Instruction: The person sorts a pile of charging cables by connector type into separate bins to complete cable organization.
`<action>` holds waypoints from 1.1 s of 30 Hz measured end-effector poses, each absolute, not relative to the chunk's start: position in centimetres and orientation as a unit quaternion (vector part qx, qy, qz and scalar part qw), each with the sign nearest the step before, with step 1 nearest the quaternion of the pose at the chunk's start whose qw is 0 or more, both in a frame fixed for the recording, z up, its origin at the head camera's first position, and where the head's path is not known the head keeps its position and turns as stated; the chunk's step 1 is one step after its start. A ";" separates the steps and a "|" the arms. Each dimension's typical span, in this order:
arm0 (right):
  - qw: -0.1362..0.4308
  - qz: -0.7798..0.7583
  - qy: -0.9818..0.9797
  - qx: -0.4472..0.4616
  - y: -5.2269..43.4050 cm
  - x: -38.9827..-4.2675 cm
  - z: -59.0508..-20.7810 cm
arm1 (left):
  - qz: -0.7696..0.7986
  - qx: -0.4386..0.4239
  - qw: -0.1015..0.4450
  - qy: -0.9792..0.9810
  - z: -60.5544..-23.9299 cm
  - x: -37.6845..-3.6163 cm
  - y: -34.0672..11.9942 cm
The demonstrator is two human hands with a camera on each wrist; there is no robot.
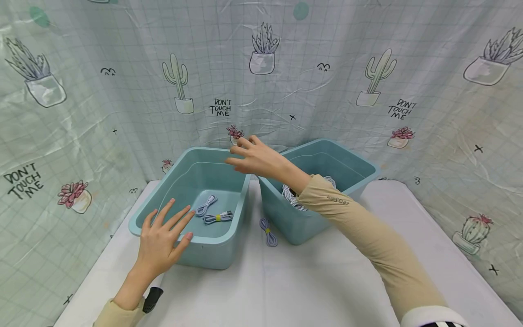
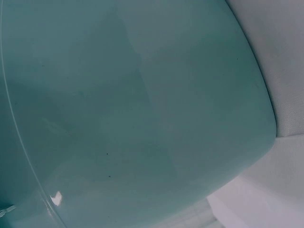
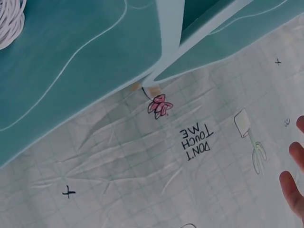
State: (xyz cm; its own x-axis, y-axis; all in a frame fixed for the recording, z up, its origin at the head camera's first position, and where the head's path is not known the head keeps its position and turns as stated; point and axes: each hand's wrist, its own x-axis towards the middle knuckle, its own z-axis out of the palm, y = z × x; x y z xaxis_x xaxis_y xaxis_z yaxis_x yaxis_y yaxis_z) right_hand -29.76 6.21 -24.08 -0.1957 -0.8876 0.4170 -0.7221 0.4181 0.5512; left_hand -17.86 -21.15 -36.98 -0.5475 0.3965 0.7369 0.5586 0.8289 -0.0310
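My left hand [image 1: 161, 243], its fingers spread, is at the front rim of the left teal bin [image 1: 204, 254]. Inside that bin lie two bundled cables, a pale one [image 1: 206, 205] and one with a yellow tie [image 1: 218, 218]. Above the left bin's back right corner hovers my right hand [image 1: 257, 158], fingers loosely bent and holding nothing. In the right wrist view only its fingertips [image 3: 289, 183] show, at the right edge. White coiled cables [image 1: 292, 197] lie in the right teal bin [image 1: 282, 222], partly hidden by my right forearm. Teal plastic [image 2: 156, 104] fills most of the left wrist view.
Another bundled cable [image 1: 268, 232] with a yellow tie lies on the white table [image 1: 286, 286] between the bins. The right bin stands at an angle. A printed curtain [image 1: 286, 100] hangs behind the table and along both sides.
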 end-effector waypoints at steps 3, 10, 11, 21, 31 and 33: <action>0.359 -0.108 -0.758 0.533 7.0 -29.3 -24.2 | -0.103 -0.273 0.389 -0.873 -37.0 -17.9 -21.2; 0.352 -0.122 -0.764 0.526 8.9 -28.0 -24.3 | -0.105 -0.273 0.390 -0.873 -36.9 -17.9 -21.1; 0.349 -0.123 -0.767 0.525 9.1 -27.8 -24.3 | -0.105 -0.273 0.391 -0.873 -36.9 -17.9 -21.1; 0.350 -0.131 -0.768 0.520 11.3 -25.0 -25.5 | -0.111 -0.275 0.390 -0.872 -36.8 -17.8 -21.0; 0.357 -0.139 -0.755 0.532 12.8 -22.6 -27.8 | -0.107 -0.274 0.390 -0.872 -36.9 -17.8 -21.1; 0.353 -0.139 -0.756 0.534 12.9 -22.3 -28.2 | -0.107 -0.274 0.390 -0.872 -36.9 -17.8 -21.1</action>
